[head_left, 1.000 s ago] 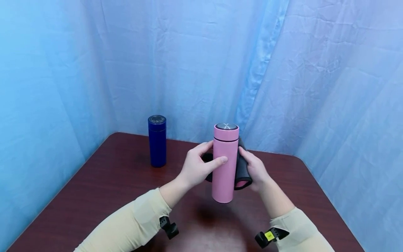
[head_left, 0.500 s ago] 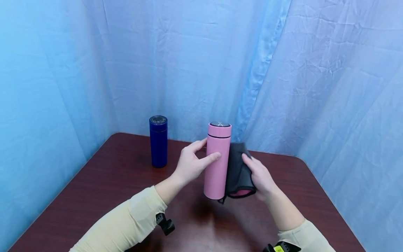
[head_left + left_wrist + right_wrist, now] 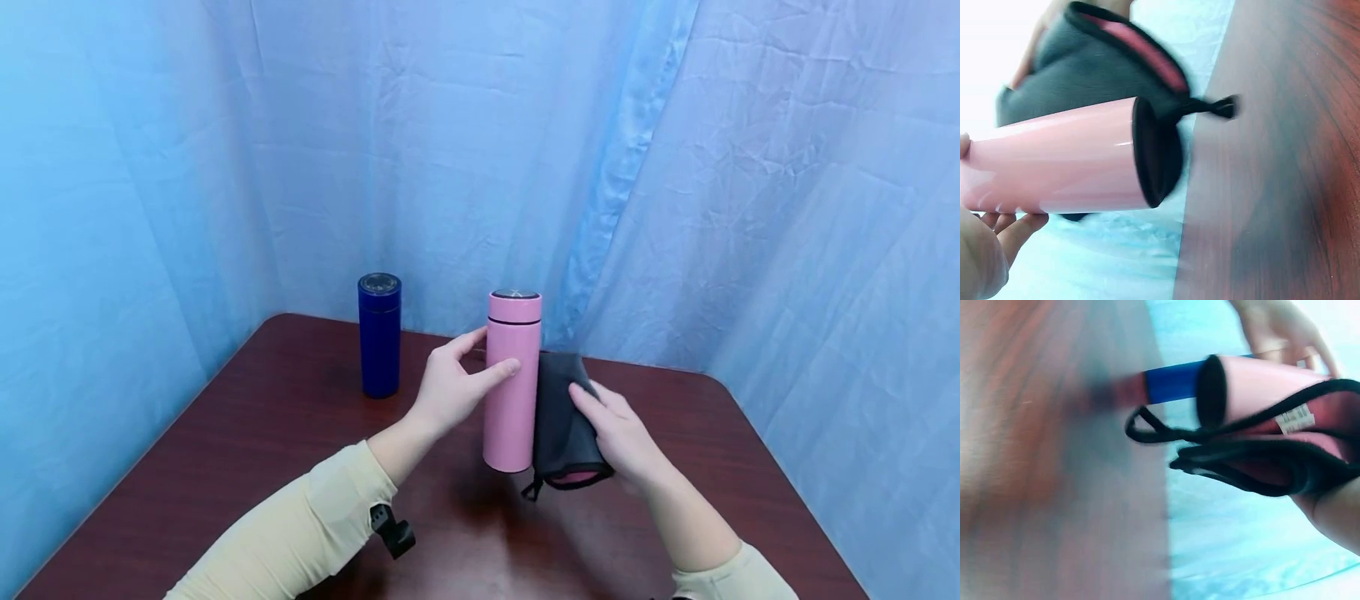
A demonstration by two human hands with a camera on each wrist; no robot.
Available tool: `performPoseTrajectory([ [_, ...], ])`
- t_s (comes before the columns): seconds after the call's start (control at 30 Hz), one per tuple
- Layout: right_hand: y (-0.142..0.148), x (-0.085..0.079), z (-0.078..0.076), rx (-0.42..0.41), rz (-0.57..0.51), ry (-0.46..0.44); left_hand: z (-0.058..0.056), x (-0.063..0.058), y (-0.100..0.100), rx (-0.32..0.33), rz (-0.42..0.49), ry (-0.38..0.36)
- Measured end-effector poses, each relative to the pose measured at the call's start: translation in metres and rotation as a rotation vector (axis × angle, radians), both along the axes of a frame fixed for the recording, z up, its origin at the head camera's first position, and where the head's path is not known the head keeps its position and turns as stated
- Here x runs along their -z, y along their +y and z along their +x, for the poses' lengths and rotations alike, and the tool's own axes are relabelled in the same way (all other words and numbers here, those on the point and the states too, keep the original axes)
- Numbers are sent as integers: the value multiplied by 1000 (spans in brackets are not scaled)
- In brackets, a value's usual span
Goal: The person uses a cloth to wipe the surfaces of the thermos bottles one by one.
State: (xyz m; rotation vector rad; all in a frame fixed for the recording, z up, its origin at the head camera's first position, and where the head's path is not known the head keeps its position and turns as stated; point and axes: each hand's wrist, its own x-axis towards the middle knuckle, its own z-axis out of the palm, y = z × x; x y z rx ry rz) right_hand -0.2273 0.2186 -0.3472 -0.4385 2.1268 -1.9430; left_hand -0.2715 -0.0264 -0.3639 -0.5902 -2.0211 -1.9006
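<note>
My left hand [image 3: 444, 387] grips a pink thermos bottle [image 3: 512, 408] upright above the table, thumb across its front and fingers behind. Its lid carries a silvery disc and a black ring runs below the lid. In my right hand [image 3: 626, 433] is a dark grey fabric bottle pouch [image 3: 558, 417], thumb on the near side. The pouch has black trim, a pink lining and a small loop; its mouth faces down toward me. Bottle and pouch are side by side, overlapping in the left wrist view. A white label [image 3: 1295, 419] shows inside the pouch in the right wrist view.
A dark blue thermos bottle [image 3: 380, 346] stands upright at the back left of the reddish-brown wooden table [image 3: 247, 458]. Pale blue curtains [image 3: 450, 167] hang around the table's back and sides.
The pink thermos bottle has shifted left with my left hand. My right hand has drawn the pouch out from behind the bottle to the right and lower, so more of it shows.
</note>
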Motion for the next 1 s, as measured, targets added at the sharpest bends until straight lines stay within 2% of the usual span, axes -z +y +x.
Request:
performPoseTrajectory([
  [0.1,-5,-11,0,36,-30,176,2,-1,1,31,-21,-15],
  [0.2,-15,-15,-4,77,25,373,5,-3,3,53,-36,10],
  [0.23,-17,-12,-6,78,51,408,5,-4,4,53,-35,18],
  [0.3,-18,-4,-10,66,119,427,5,-6,3,38,-27,29],
  [0.37,-15,6,-10,34,175,384,4,-7,1,22,-10,17],
  [0.43,-8,14,-8,-9,210,319,2,-7,-2,21,21,-30],
  [0.5,-2,15,-3,-33,228,309,0,-8,-5,51,76,-97],
  [0.57,-1,11,1,-43,218,369,-1,-9,-6,91,133,-163],
  [0.63,-5,2,3,-22,214,474,-1,-10,-5,120,176,-213],
  [0.77,-20,-10,-1,46,231,643,2,-11,-2,154,191,-228],
  [0.87,-27,-4,-4,67,299,713,4,-13,0,150,186,-218],
  [1.0,-19,19,-2,11,428,779,0,-13,-6,117,171,-229],
])
